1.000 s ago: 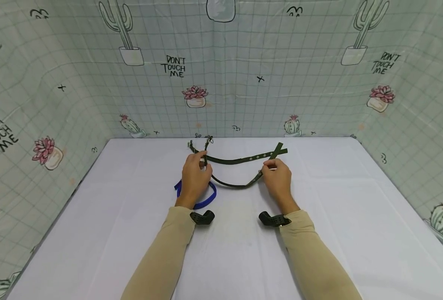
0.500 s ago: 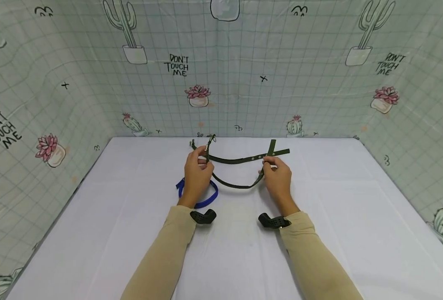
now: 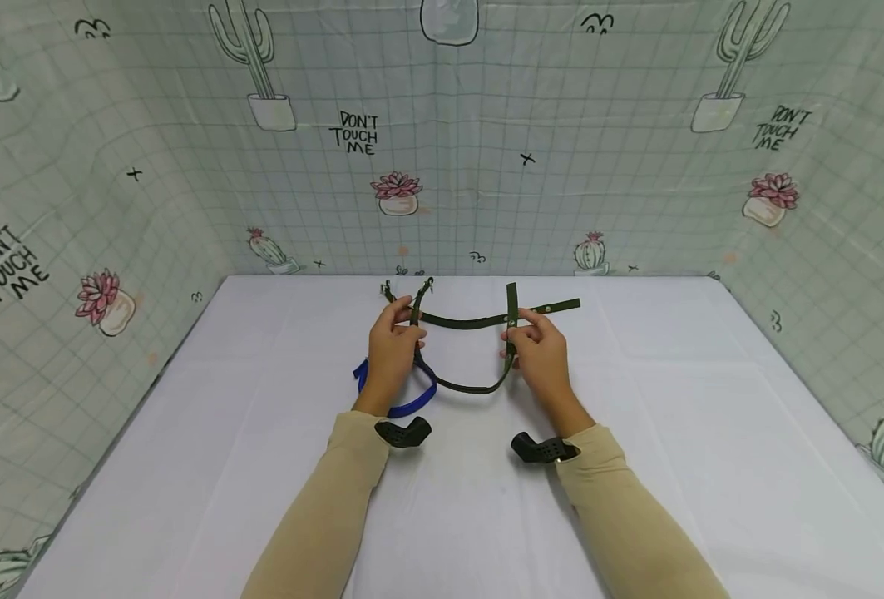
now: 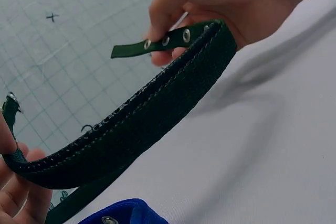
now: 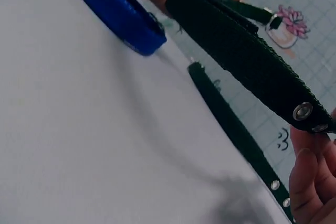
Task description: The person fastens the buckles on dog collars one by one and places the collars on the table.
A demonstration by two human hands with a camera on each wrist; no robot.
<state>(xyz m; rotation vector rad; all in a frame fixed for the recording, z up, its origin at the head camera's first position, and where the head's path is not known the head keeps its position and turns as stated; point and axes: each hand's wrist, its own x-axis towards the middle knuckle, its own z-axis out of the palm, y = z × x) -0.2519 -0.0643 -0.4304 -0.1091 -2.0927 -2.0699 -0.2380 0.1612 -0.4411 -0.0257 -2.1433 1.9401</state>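
A dark green webbing collar [image 3: 471,389] with metal eyelets hangs in a U between both hands. My left hand [image 3: 392,353] pinches it near its buckle end, which sticks up past the fingers. On the other side my right hand [image 3: 545,358] pinches the eyelet end, its tip pointing up. The left wrist view shows the padded, stitched inner band [image 4: 136,124] curving from one hand to the other. Behind lies a second green collar [image 3: 460,323], stretched out on the table. A blue collar [image 3: 412,408], curled into a loop, lies beneath my left hand and is partly hidden by it.
The white-covered table [image 3: 636,499] ends at a patterned cloth backdrop [image 3: 471,125] at the back and sides. Each wrist wears a black device, the left one [image 3: 404,433] close to the blue collar.
My right hand has moved left, bringing the held collar's ends closer together. Its eyelet end has swung from slanting to upright, and the loop sags lower. The left hand stays nearly in place.
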